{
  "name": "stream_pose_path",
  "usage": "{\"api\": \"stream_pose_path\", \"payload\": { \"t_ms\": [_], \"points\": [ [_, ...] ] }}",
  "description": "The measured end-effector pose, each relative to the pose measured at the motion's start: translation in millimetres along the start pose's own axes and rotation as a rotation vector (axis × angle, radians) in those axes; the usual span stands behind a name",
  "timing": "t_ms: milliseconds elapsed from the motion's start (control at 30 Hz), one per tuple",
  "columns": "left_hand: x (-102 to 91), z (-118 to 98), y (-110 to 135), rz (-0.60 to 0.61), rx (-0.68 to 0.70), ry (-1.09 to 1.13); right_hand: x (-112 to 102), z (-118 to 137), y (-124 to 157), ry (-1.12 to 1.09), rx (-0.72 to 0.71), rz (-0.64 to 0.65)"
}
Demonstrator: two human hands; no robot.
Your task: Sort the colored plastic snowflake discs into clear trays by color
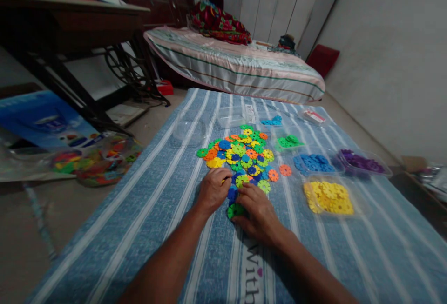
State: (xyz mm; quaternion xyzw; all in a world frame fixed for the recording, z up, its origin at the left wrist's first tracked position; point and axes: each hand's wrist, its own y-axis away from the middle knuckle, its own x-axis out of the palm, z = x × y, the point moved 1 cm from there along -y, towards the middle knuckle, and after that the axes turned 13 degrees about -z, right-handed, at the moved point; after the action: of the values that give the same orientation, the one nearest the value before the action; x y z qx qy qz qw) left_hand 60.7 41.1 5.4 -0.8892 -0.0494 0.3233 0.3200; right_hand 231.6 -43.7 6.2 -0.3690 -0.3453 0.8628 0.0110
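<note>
A heap of small coloured plastic discs [244, 155], green, yellow, orange and blue, lies on a blue striped cloth [167, 211]. My left hand [213, 190] rests at the heap's near edge, fingers curled down onto the discs with a yellow one at its fingertips. My right hand [256, 211] lies just beside it, fingers bent over a green disc [234, 211] on the cloth. Both hands touch the pile's front.
Clear trays to the right hold sorted discs: yellow [328, 197], blue [314, 163], purple [361, 160], green [289, 142]. Empty clear tubs [190, 129] stand behind the heap. A bag of discs [101, 159] lies on the floor at left; a bed [237, 64] stands beyond.
</note>
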Motion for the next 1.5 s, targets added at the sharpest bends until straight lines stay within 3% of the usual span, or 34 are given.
{"api": "stream_pose_path", "payload": {
  "t_ms": [167,267,333,433,500,600,700,767,900,1233,1500],
  "points": [
    [-2.5,-1.7,-1.8,0.012,-0.001,0.002,-12.0,5.9,-11.8,-0.130,0.052,-0.006],
    [-3.9,-3.2,-2.9,0.021,-0.005,0.006,-32.6,-1.5,-31.9,-0.137,0.074,-0.022],
    [-4.2,-3.5,-3.4,0.028,-0.009,0.009,-54.8,-17.1,-51.4,-0.057,0.092,-0.159],
    [-3.7,-2.4,-3.4,0.025,-0.017,0.018,-90.4,-47.4,-77.8,0.232,0.098,-0.568],
    [-3.2,-1.4,-3.1,0.014,-0.020,0.019,-101.8,-61.9,-84.9,0.389,0.083,-0.691],
    [-2.7,-0.8,-2.6,0.014,-0.012,0.022,-89.8,-66.8,-74.8,0.364,0.023,-0.561],
    [-2.8,-1.2,-2.4,0.015,-0.005,0.023,-57.4,-58.8,-51.3,0.233,-0.003,-0.355],
    [-3.0,-1.5,-2.4,0.013,-0.002,0.025,-37.8,-54.3,-38.2,0.214,0.014,-0.304],
    [-3.6,-1.3,-2.1,0.012,0.011,0.016,-17.5,-57.7,-27.9,0.276,0.046,-0.306],
    [-2.0,0.4,-1.8,0.005,0.021,-0.008,-0.8,-70.3,-29.4,0.402,0.145,-0.231],
    [-2.4,1.8,-3.6,0.007,0.008,-0.001,-0.9,-70.6,-28.8,0.390,-0.023,-0.362]
  ]
}}
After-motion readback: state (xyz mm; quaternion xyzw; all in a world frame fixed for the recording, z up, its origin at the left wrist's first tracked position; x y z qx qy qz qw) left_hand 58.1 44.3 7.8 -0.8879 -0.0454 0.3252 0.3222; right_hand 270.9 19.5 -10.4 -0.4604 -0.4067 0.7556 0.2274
